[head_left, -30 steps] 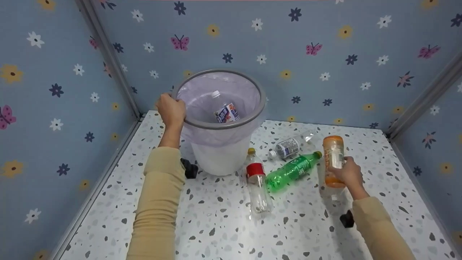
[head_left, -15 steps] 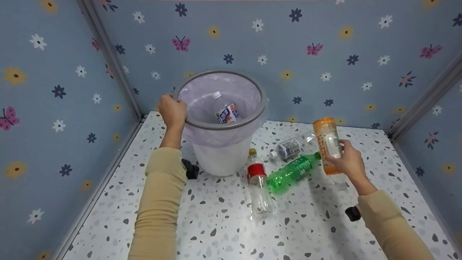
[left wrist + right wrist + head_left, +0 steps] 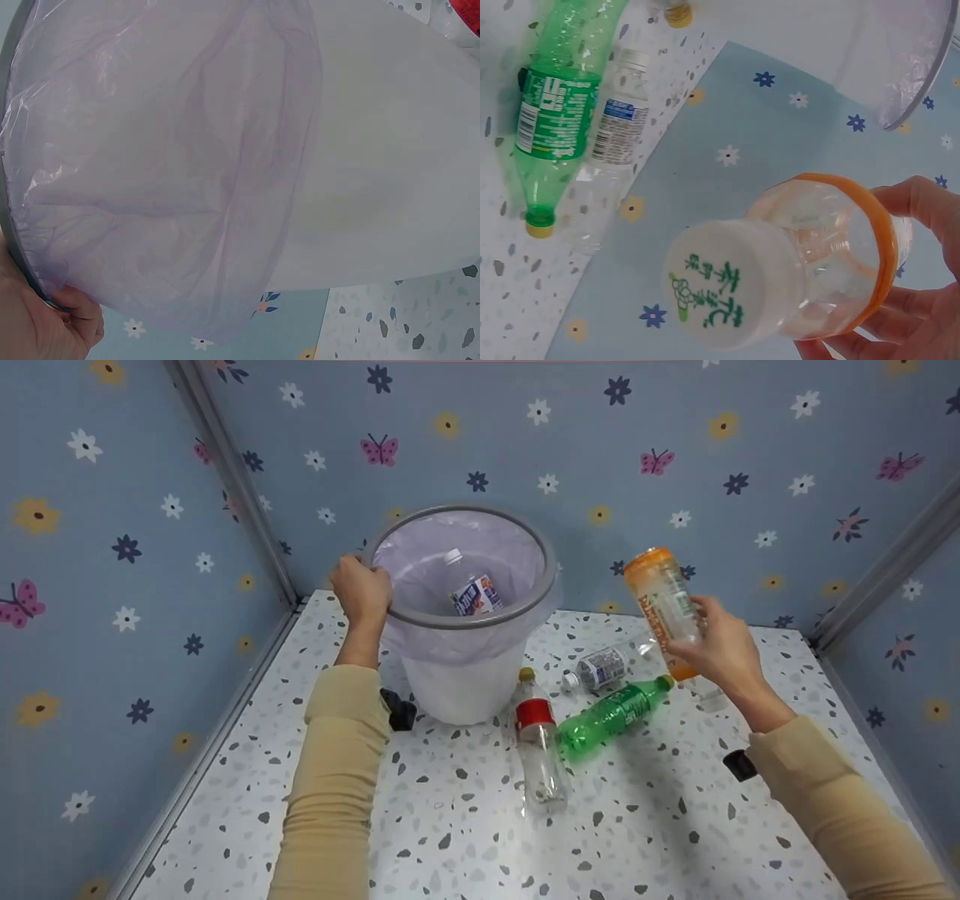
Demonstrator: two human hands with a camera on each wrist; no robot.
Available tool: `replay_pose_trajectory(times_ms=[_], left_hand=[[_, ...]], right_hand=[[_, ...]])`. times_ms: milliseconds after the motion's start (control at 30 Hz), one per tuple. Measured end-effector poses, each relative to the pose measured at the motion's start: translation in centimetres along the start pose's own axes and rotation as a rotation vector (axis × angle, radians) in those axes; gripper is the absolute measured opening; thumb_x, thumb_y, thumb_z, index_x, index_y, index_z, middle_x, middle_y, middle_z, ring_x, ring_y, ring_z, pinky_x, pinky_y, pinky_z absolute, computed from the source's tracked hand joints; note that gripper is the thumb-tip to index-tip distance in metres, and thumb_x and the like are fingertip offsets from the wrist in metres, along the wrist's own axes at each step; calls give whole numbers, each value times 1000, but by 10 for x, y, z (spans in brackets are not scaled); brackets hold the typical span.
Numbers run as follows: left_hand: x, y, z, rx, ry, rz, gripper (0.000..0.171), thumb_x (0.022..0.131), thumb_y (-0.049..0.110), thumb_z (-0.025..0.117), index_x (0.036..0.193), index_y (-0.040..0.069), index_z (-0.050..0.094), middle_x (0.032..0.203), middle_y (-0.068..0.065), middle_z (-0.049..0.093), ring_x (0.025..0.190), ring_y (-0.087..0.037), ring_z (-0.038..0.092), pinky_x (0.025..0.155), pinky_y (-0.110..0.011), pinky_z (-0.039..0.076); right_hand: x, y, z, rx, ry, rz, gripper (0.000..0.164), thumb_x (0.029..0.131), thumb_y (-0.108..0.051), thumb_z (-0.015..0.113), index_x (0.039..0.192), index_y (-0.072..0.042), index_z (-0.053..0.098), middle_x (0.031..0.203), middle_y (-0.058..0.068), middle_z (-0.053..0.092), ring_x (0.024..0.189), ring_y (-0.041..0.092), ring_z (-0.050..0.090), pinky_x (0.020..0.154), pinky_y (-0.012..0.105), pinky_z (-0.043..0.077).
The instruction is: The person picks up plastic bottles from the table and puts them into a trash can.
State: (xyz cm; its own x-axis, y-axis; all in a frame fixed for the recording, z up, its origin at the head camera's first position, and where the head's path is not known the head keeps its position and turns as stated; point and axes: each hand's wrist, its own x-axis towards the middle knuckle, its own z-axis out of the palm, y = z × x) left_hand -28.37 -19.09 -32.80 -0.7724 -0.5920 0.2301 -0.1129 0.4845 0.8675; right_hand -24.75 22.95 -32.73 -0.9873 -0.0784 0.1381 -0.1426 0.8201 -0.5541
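My left hand (image 3: 361, 589) grips the grey rim of a white trash can (image 3: 461, 694) lined with a thin lilac bag (image 3: 420, 547); in the left wrist view its fingers (image 3: 81, 313) curl over rim and bag. Inside the can lies a clear plastic bottle (image 3: 476, 596) with a blue, white and red label. My right hand (image 3: 724, 649) holds an orange-banded clear plastic bottle (image 3: 660, 600), base up and tilted, above the table to the can's right. The white cap (image 3: 716, 283) of this bottle, with green writing, faces the right wrist camera.
Right of the can lie a red-labelled clear bottle (image 3: 536, 735), a green bottle (image 3: 611, 716) and a clear bottle with a white cap (image 3: 600, 667). The speckled white table (image 3: 465, 847) is bounded by flower-patterned blue walls (image 3: 495, 435).
My right hand has raised the orange-banded bottle and carried it slightly left, tilting it from nearly upright. My left hand keeps its grip on the rim.
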Motion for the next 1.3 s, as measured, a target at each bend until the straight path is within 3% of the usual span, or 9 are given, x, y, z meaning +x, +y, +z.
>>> replay_pose_trajectory(times_ms=[367, 700, 1300], left_hand=[[1, -1, 1, -11, 8, 6, 25, 83, 0, 48, 105, -9, 57, 102, -22, 58, 96, -31, 55, 80, -39, 43], [1, -1, 1, 3, 15, 0, 26, 83, 0, 47, 106, -8, 56, 102, -22, 58, 96, -32, 55, 80, -39, 43], [1, -1, 0, -26, -2, -1, 27, 83, 0, 49, 107, -8, 55, 104, -21, 57, 97, -31, 54, 80, -39, 43]], right_hand=[[16, -59, -10, -73, 21, -116, 75, 69, -15, 70, 134, -7, 34, 118, 23, 50, 94, 37, 52, 72, 49, 42], [31, -105, -13, -124, -13, -148, 76, 70, -14, 70, 136, -13, 33, 118, 17, 51, 96, 32, 51, 75, 47, 42], [62, -185, 7, -277, -48, -275, 74, 66, -20, 74, 133, -17, 40, 121, 11, 52, 109, 31, 45, 87, 49, 35]])
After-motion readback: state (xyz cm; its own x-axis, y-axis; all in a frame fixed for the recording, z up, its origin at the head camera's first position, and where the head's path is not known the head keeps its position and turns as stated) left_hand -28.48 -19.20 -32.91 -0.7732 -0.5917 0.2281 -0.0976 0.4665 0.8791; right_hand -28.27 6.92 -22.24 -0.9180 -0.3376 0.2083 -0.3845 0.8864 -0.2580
